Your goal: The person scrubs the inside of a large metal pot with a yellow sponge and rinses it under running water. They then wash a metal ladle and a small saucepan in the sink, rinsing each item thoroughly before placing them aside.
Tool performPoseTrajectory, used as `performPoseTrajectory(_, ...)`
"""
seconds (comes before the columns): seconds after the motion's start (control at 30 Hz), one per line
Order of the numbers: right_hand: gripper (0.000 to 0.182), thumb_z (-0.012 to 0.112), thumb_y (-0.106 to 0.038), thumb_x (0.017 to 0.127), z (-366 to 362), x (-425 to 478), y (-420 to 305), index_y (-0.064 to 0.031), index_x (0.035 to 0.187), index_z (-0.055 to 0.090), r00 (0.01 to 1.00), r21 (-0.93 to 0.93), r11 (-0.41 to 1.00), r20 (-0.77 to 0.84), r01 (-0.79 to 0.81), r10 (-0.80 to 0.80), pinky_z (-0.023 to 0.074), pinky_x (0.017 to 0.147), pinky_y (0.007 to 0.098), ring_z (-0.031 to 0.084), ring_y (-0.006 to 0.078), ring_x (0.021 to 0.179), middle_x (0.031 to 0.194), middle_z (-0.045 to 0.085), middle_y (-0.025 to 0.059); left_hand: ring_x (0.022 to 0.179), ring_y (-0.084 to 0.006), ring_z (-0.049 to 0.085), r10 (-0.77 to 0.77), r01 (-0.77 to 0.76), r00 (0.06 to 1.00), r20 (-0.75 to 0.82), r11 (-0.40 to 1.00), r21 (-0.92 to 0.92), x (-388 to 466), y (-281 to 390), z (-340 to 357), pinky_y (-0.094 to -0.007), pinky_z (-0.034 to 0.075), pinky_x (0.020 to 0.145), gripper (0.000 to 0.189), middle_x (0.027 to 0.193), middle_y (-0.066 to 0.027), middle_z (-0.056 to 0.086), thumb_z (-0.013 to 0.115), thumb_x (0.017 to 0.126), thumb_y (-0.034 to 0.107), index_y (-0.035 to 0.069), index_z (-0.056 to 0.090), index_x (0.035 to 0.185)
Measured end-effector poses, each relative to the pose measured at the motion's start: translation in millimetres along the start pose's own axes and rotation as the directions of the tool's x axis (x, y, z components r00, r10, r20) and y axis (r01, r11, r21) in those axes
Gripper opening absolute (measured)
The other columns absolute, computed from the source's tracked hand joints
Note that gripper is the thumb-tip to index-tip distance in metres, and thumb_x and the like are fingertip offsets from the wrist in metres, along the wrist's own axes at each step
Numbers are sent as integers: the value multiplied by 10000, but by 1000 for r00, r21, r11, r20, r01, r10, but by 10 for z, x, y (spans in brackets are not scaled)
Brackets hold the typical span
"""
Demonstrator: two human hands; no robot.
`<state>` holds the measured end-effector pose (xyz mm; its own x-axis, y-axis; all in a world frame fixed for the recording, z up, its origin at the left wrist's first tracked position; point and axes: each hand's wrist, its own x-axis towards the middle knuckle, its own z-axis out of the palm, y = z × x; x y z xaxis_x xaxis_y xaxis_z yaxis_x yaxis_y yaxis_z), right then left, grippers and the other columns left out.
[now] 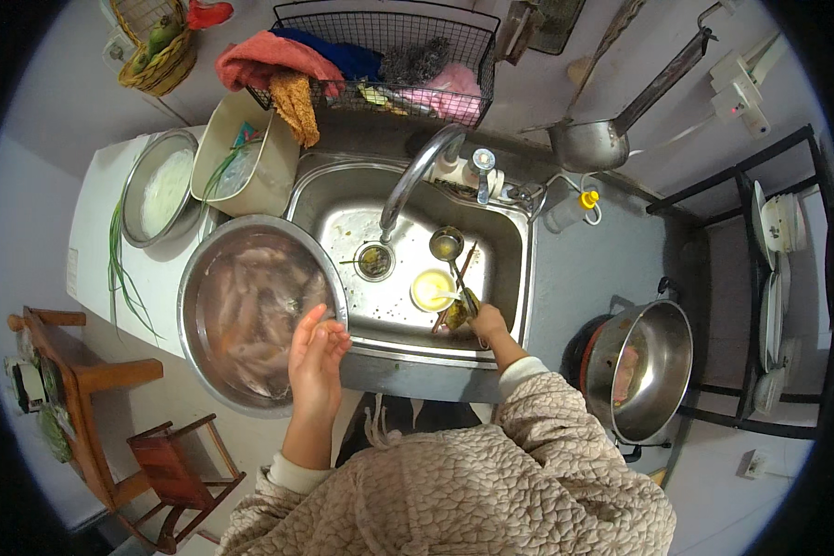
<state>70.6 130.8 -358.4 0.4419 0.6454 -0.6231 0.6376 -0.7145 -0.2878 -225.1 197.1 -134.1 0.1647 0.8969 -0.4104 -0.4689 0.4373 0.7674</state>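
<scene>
My right hand (488, 324) is in the sink (410, 333), with its fingers around the handle of a metal ladle (447, 244). Under the handle lie chopsticks (470, 257) and a yellow-green item (456, 316) that I cannot identify. A small bowl (431, 288) with yellowish contents and a white spoon (447, 295) stands just left of the ladle. My left hand (316, 361) is raised at the right edge of a large metal basin (189, 347), holding nothing, fingers loosely bent. Pale pieces of meat or fish (260, 306) lie in water in that basin.
The curved faucet (417, 174) reaches over the sink and its drain strainer (374, 261). Left stand a cream bin (278, 174) and a metal bowl of whitish contents (167, 191). A deep pot (657, 368) sits at right beside a black dish rack (743, 278). A wire basket (368, 28) holds cloths.
</scene>
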Motion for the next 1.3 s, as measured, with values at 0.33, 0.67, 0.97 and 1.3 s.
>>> performPoseTrajectory(0.33, 340, 688, -128, 660, -40, -27, 1, -17, 933, 518, 983, 128, 991, -179, -28, 50, 462, 791, 416, 576, 358, 922, 907, 607, 222, 839, -132, 510, -99, 96, 994, 38, 994, 56, 178, 18, -97, -278, 412, 782, 352, 937, -57, 556, 474, 908, 161, 25, 401, 1225)
performPoseTrajectory(0.67, 379, 579, -67, 791, -463, -1083, 149, -40, 1160, 496, 890, 310, 884, -406, 350, -210, 474, 680, 378, 596, 265, 793, 974, 604, 145, 875, -118, 516, -113, 28, 955, 274, 955, 296, 239, -332, 442, -247, 420, 769, 354, 974, -58, 547, 494, 891, 157, 14, 430, 1209)
performPoseTrajectory(0.97, 556, 538, 3, 819, -1668, -3473, 1180, 5, 1333, 326, 944, 921, 310, -141, 236, -299, 442, 623, 227, 500, 100, 734, 1011, 540, 50, 950, -122, 492, -23, -365, 791, 612, 785, 500, -359, -1242, 1452, -254, 403, 860, 320, 1062, -69, 521, 521, 856, 59, -5, 479, 1167)
performPoseTrajectory(1.3, 575, 524, -11, 710, -1860, -4308, 2605, -16, 1276, 421, 864, 450, 880, -493, 153, 102, 443, 792, 337, 573, 286, 860, 969, 575, 180, 1070, -308, 462, -64, -951, 254, 965, 164, 261, -1378, -2350, 2520, -428, 332, 925, 330, 1097, -138, 524, 576, 761, 109, 34, 544, 1081)
